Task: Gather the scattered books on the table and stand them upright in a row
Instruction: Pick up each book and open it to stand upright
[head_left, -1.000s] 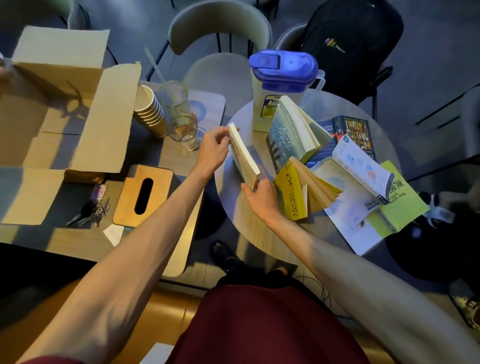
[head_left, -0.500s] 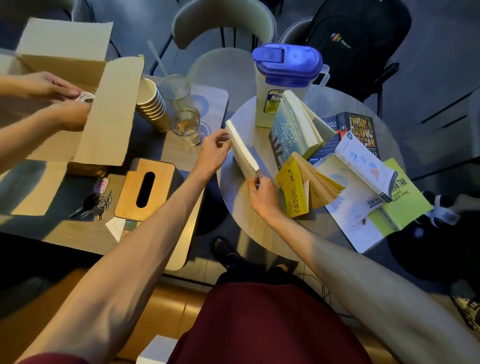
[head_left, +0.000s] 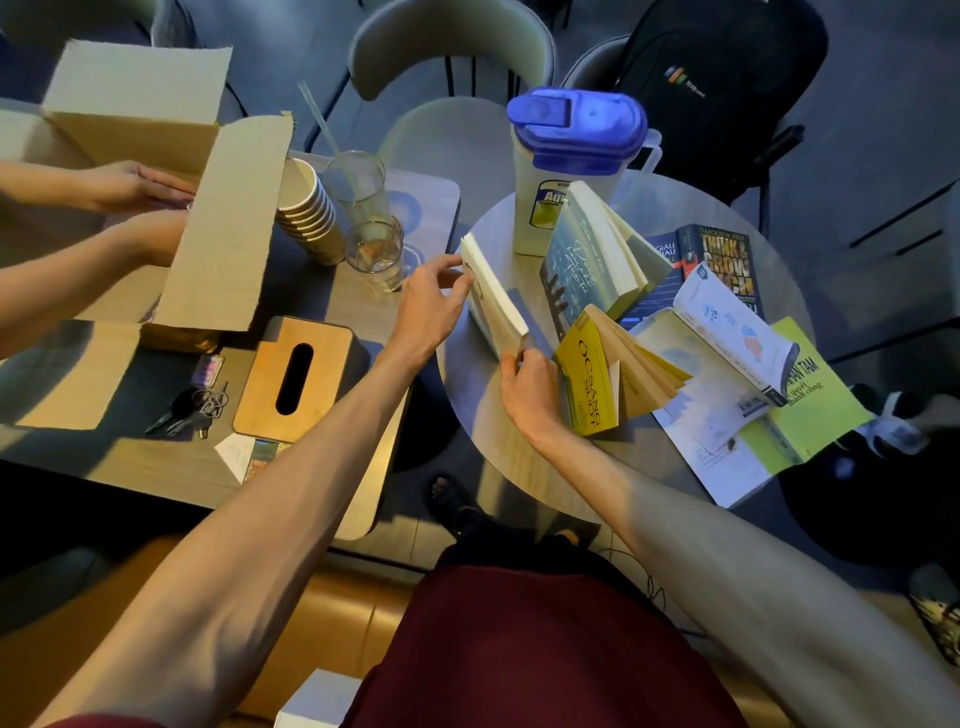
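Item: cream book (head_left: 493, 296), on edge at the round table's (head_left: 498, 457) left rim. Left hand (head_left: 431, 306) pinches its far end, right hand (head_left: 530, 387) its near corner. Risk: released unsupported, it likely topples; neighbouring yellow book (head_left: 589, 384) already splays.

The dark book (head_left: 724, 265) is partly hidden under the open white book (head_left: 727, 332). The cardboard box (head_left: 130, 171) runs off the left edge.

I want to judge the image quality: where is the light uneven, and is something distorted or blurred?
Head view: warm light crosses the cardboard box and round table; the floor beneath stays dark; wide-angle distortion stretches both forearms; the white book in both hands looks sharp, the far-right edge blurred.
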